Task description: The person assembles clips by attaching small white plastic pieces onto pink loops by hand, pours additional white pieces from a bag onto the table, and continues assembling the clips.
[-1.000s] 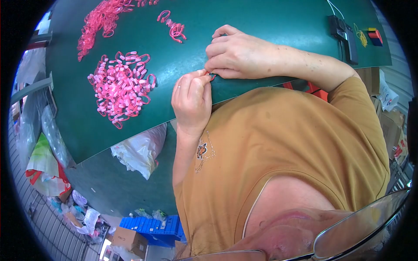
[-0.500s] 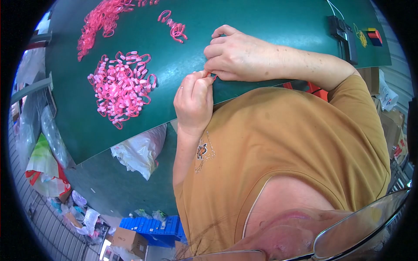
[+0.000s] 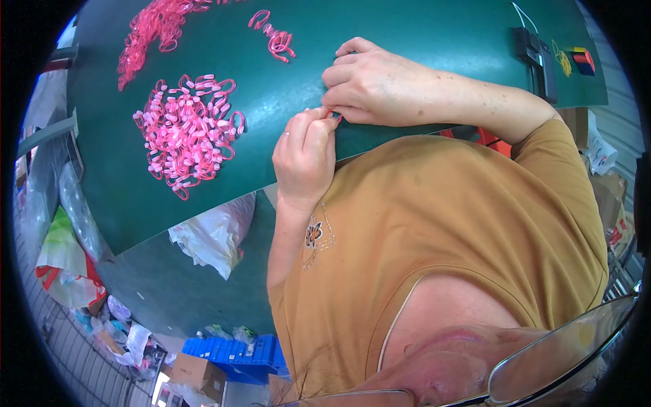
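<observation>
My left hand and my right hand meet close to the table's near edge. Their fingertips pinch a small pinkish-red cord loop, and most of it is hidden by the fingers. Both hands are closed, with the right one curled and its index finger bent above the table. Left of them lies a heap of pink cord loops with pale pink tube-like pieces on them. A few separate pink loops lie beyond the hands.
A pile of clear-pink loops covers the far left of the green table. At the right sit a black device, a yellow string bundle and a red-and-dark block. A white plastic bag hangs below the table edge.
The view has shifted slightly. Both hands keep their pinch at the same place, with only a tiny movement of the fingers.
</observation>
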`<state>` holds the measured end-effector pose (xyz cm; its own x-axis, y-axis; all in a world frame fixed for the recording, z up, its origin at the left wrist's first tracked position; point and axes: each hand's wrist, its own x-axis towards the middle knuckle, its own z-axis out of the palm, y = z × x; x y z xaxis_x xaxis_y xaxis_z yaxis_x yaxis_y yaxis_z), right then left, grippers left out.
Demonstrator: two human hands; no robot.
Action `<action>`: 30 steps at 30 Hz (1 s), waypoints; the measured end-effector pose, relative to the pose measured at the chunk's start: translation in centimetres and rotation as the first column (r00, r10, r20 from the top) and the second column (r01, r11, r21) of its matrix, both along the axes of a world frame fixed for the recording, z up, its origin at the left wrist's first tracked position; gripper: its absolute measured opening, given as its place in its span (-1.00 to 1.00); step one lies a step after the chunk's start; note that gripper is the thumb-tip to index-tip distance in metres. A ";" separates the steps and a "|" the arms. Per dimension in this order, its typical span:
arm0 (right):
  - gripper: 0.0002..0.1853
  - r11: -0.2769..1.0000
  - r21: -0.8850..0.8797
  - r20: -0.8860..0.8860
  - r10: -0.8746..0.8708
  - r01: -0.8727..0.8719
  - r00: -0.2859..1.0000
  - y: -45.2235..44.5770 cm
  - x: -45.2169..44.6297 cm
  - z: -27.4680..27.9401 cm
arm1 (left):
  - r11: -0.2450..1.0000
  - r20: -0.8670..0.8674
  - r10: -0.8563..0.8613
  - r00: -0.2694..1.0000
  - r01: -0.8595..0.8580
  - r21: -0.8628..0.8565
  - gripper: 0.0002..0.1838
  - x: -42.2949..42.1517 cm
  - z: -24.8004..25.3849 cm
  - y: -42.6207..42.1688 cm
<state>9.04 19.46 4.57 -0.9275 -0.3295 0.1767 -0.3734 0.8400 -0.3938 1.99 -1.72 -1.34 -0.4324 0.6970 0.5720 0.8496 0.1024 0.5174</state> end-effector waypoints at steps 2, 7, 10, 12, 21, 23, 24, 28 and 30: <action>-0.81 1.000 0.006 0.004 0.000 0.000 1.000 -0.1 0.0 0.0 | 1.000 0.001 -0.004 1.000 0.004 0.002 -0.78 0.0 0.0 0.0; -0.80 0.999 0.026 0.040 -0.023 0.022 0.999 -0.4 0.1 0.0 | 1.000 -0.011 -0.006 1.000 0.006 0.009 -0.78 -0.1 0.0 0.0; -0.88 1.000 -0.011 0.143 -0.021 0.023 0.989 -0.5 -0.1 -0.2 | 1.000 0.024 -0.009 1.000 0.009 -0.001 -0.77 0.0 0.3 0.0; -0.87 1.000 -0.008 0.143 -0.024 0.025 0.989 -0.4 0.0 -0.3 | 1.000 0.017 -0.014 1.000 0.014 0.006 -0.77 0.0 0.1 0.0; -0.84 0.993 -0.110 0.173 -0.023 0.042 0.985 1.5 0.1 -0.1 | 1.000 0.026 -0.007 1.000 0.007 -0.002 -0.77 0.1 0.4 0.0; -0.85 0.995 -0.102 0.137 0.009 0.005 0.990 1.1 0.0 -0.2 | 1.000 0.017 -0.014 1.000 0.014 -0.008 -0.77 0.0 0.4 0.1; -0.85 0.995 -0.098 0.133 0.005 0.008 0.991 0.9 -0.1 -0.3 | 1.000 0.020 -0.015 1.000 0.016 -0.010 -0.78 0.0 0.4 0.0; -0.87 0.999 -0.038 0.090 0.029 -0.025 0.996 0.6 -0.4 -0.4 | 1.000 0.008 -0.016 1.000 0.017 -0.019 -0.78 -0.1 0.2 -0.1; -0.86 0.999 0.005 0.122 0.045 -0.046 0.991 0.5 -0.5 0.0 | 1.000 0.000 -0.025 1.000 0.025 -0.009 -0.78 0.0 0.1 0.0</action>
